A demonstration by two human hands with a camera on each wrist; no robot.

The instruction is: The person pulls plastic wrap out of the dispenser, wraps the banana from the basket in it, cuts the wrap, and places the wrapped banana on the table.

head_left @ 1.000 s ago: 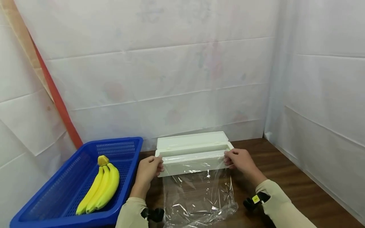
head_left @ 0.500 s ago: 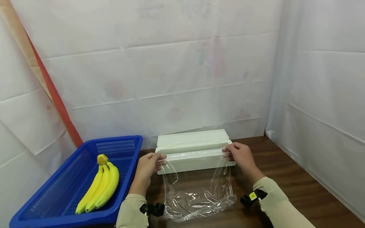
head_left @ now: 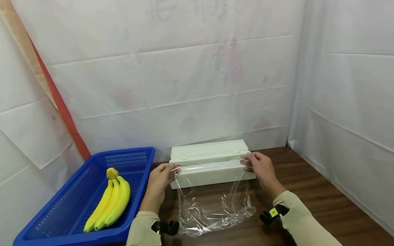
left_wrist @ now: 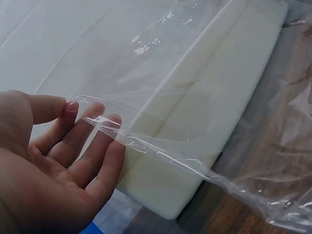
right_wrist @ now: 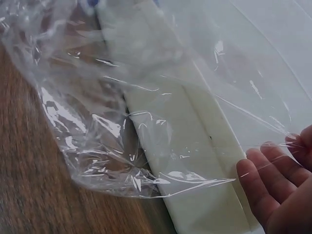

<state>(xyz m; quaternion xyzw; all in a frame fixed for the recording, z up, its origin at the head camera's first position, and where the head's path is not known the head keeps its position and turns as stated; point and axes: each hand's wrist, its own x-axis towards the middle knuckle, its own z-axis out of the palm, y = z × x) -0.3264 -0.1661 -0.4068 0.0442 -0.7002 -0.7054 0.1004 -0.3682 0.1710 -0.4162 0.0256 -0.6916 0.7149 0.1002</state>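
Observation:
A sheet of clear plastic wrap [head_left: 212,208] stretches between both hands and hangs down toward the table, its lower end crumpled. My left hand [head_left: 160,181] pinches its left corner between thumb and index finger, the other fingers spread behind the film in the left wrist view. At the opposite corner my right hand [head_left: 261,171] pinches the film with thumb and index finger. Behind the sheet stands a long white wrap dispenser box [head_left: 212,177], its lid [head_left: 209,148] raised at the back. Through the film, the box front [right_wrist: 180,131] shows in the right wrist view.
To the left, a blue plastic basket [head_left: 143,191] holds a bunch of yellow bananas [head_left: 115,201]. The dark wood table [head_left: 320,191] meets white sheeting [head_left: 184,85] at the back and right. A wrist camera [head_left: 166,227] is strapped to each sleeve.
Both hands have raised the film's pinched edge slightly from the box front to the level of its opening. The lower end of the film has drawn up toward the box.

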